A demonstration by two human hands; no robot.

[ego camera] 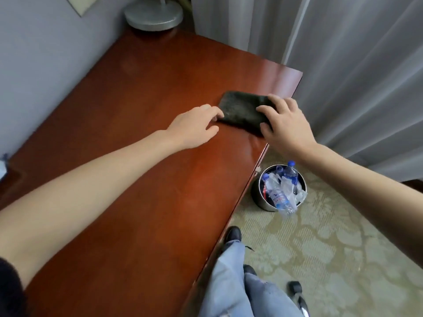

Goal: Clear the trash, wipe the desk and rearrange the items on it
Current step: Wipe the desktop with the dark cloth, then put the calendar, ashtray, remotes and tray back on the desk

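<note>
A dark folded cloth [240, 108] lies flat on the reddish-brown wooden desk [148, 156], near its far right corner. My right hand [286, 123] rests on the cloth's right end, fingers spread and curled over its edge. My left hand [194, 126] lies palm down on the desk, its fingertips touching the cloth's left edge. A round metal trash bin [258, 197] stands on the floor beside the desk, filled with plastic water bottles [278, 195] and crumpled clear plastic.
A grey round lamp base [153, 16] stands at the desk's far corner by the wall. Pale curtains [343, 65] hang behind and to the right. Patterned carpet [332, 248] covers the floor. My legs stand close to the desk's front edge.
</note>
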